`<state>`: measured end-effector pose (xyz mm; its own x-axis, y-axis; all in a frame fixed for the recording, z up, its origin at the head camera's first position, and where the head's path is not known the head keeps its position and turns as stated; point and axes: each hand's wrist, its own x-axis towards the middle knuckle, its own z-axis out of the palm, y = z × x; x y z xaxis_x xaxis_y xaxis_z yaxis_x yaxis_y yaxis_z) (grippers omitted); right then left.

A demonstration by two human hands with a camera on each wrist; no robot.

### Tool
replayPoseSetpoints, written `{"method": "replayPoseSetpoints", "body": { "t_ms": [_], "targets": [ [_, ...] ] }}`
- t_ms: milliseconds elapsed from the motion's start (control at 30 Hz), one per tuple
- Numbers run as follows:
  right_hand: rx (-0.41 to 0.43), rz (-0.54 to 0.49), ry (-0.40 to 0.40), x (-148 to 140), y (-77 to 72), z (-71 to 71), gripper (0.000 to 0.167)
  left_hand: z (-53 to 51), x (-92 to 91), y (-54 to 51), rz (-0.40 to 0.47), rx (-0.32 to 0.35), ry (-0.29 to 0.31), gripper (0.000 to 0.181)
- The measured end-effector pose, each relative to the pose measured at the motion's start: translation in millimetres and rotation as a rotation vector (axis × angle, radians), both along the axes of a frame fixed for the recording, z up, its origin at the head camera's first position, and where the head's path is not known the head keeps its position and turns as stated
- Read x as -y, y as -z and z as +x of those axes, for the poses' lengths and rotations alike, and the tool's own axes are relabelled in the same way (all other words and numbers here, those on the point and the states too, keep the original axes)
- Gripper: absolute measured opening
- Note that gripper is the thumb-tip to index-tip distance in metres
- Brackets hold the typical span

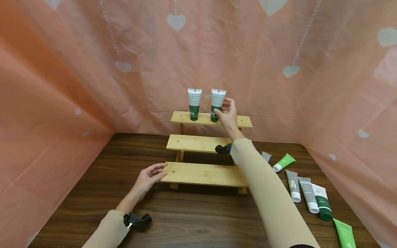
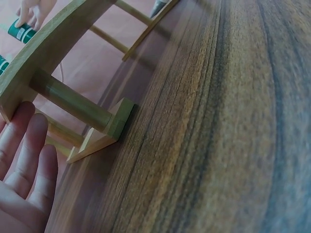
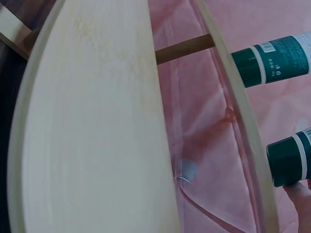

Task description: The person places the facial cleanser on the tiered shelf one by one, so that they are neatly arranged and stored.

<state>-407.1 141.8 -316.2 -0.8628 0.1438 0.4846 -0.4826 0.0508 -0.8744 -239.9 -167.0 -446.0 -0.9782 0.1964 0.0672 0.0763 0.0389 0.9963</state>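
Note:
A three-tier wooden shelf stand [image 1: 198, 172] rests on the dark wooden table. At the left end of its lowest board, my left hand [image 1: 151, 177] holds the edge between thumb and fingers; several fingertips [image 2: 36, 128] lie against the underside. My right hand [image 1: 228, 113] grips a white-and-green squeeze tube [image 1: 217, 98] by its right side, cap down at the top board. Another white-and-green squeeze tube [image 1: 194, 100] stands upright on that board, to the left and apart from it. The right wrist view shows both green caps, with only part of my right hand [image 3: 301, 206].
To the right lie a light-green tube [image 1: 285, 162], grey tubes [image 1: 293, 184] [image 1: 307, 193], another white-and-green tube [image 1: 322, 203] and a bright green tube [image 1: 345, 234]. A pale tube [image 1: 266, 156] is partly hidden by my right arm. Pink curtain [image 1: 124, 93] surrounds the table.

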Motion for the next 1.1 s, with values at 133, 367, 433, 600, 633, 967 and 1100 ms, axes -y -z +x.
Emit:
{"method": "replayPoseSetpoints", "body": {
  "t_ms": [133, 367, 433, 600, 633, 967, 1100],
  "targets": [
    [0.001, -0.044, -0.017, 2, 4.1, -3.3, 0.045, -1.0, -0.4, -0.4, -0.005, -0.002, 0.007, 0.042],
    [0.009, -0.038, 0.006, 1, 9.3, -6.5, 0.043, 1.1, -0.1, -0.8, 0.003, 0.004, 0.002, 0.04],
    [0.006, -0.026, 0.012, -1, 9.7, -6.2, 0.043, 1.3, -0.4, -0.9, -0.001, 0.003, 0.004, 0.04],
    [0.008, 0.006, 0.003, -3, 8.0, -3.5, 0.046, 1.2, -0.4, -1.9, -0.017, 0.007, 0.0, 0.041],
    [0.012, 0.011, 0.002, -4, 7.3, -2.6, 0.047, 0.8, -0.3, -2.0, -0.018, 0.009, 0.0, 0.041],
    [0.098, -0.05, -0.036, -14, 3.8, 12.4, 0.054, -12.8, 4.3, 15.8, 0.012, 0.004, -0.006, 0.043],
    [0.091, -0.052, -0.028, -18, 3.0, 20.4, 0.05, -14.0, 4.8, 19.0, 0.002, -0.019, -0.015, 0.045]
  ]
}}
